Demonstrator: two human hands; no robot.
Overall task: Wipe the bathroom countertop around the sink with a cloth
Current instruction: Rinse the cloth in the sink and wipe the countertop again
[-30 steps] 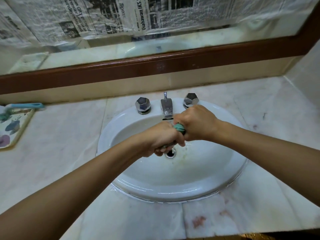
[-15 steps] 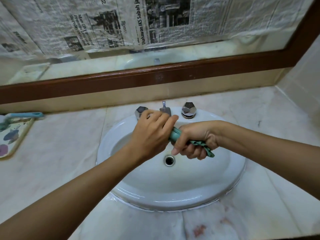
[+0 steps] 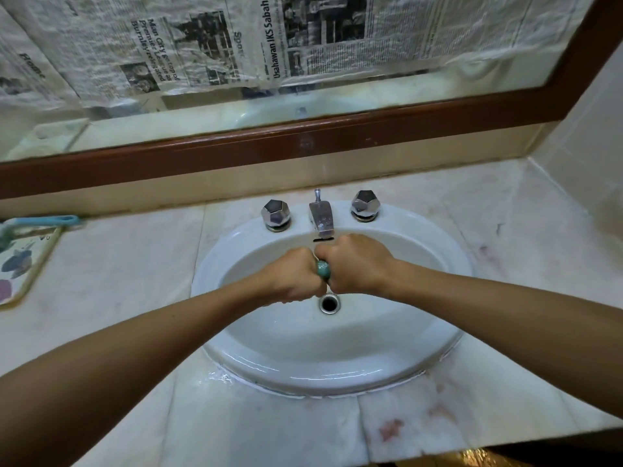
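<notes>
Over the white oval sink (image 3: 435, 230), my left hand (image 3: 292, 276) and my right hand (image 3: 357, 266) are fisted side by side, knuckles touching. Both grip a twisted teal cloth (image 3: 322, 269); only a small bulge of it shows between the fists, the rest is hidden inside them. The hands hang just below the chrome spout (image 3: 322, 217) and above the drain (image 3: 329, 304). Pale marble countertop (image 3: 128, 264) surrounds the sink, with reddish stains at the front right (image 3: 391, 429) and water along the front rim.
Two faceted chrome tap knobs (image 3: 276, 214) (image 3: 365, 205) flank the spout. A patterned tray (image 3: 23, 264) with a blue-handled item (image 3: 43, 221) lies at the far left. A brown-framed mirror (image 3: 303, 139) covered with newspaper backs the counter. A tiled wall (image 3: 586, 156) closes the right side.
My left hand came down from the tap area and joined the right fist. The cloth, which stuck out of my right hand before, is now bunched tight between both fists.
</notes>
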